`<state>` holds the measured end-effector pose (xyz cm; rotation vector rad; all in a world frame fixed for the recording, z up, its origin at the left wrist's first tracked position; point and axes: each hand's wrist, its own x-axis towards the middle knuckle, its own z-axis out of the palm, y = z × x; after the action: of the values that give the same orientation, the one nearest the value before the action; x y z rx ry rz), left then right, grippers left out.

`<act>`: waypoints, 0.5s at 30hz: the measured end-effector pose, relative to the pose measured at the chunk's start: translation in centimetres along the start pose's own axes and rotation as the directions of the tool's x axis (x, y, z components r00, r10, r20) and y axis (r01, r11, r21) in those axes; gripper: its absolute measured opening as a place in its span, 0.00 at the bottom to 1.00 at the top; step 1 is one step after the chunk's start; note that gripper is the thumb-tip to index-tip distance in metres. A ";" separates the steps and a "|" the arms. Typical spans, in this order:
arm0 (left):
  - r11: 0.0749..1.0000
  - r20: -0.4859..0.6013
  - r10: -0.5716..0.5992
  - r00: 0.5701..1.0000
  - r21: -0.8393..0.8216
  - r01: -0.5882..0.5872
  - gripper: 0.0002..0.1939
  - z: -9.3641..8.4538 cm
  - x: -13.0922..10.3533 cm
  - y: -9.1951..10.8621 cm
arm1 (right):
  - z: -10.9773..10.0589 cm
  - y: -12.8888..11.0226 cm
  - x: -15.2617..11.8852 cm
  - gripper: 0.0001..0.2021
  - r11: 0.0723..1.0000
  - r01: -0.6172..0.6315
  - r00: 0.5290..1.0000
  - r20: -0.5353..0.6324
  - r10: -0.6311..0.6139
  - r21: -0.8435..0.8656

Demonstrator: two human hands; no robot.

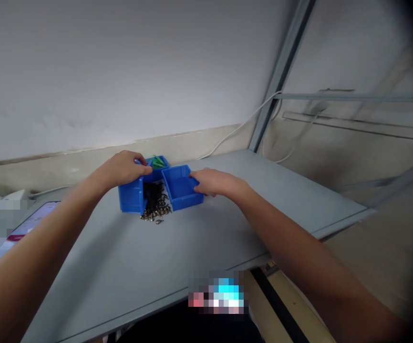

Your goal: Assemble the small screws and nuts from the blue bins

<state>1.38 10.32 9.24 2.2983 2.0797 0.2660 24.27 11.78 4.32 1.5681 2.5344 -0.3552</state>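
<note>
My left hand (129, 166) grips the upper edge of a blue bin (131, 196), which is tipped on its side with its opening toward the right. Small brass-coloured metal parts (159, 209) and some dark pieces (152, 194) lie in a heap at its mouth on the grey table. To the right, my right hand (206, 182) holds the right wall of a second blue bin (182, 188), which looks empty inside. Behind them stands a third blue bin (164, 161) with green pieces (157, 162) in it.
The grey table (192, 243) reaches back to the wall. A phone-like screen (31, 224) and a white object (2, 202) lie at the left. A metal frame post (281, 62) and a white cable (228, 136) are at the back right.
</note>
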 end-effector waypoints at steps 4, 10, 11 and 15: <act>1.000 -0.034 0.009 0.999 -0.013 -0.009 0.21 -0.2 -0.1 0.4 | 0.0 0.0 0.0 0.24 1.000 0.019 1.000 -0.020 -0.019 0.002; 1.000 -0.039 0.014 0.999 -0.021 -0.015 0.21 -0.4 -0.3 0.5 | 0.2 0.3 0.3 0.22 1.000 0.012 1.000 -0.010 -0.013 -0.013; 1.000 -0.037 0.014 0.999 -0.024 -0.015 0.21 -0.4 -0.3 0.5 | 0.3 0.3 0.3 0.22 1.000 0.012 1.000 -0.012 -0.013 -0.016; 1.000 -0.045 -0.003 0.999 -0.019 0.002 0.21 -0.8 -0.7 0.8 | 0.2 0.2 0.2 0.23 1.000 0.016 1.000 -0.023 -0.016 -0.017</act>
<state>2.03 9.46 10.05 2.3005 2.0909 0.3384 24.31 11.97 4.01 1.5559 2.5619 -0.3180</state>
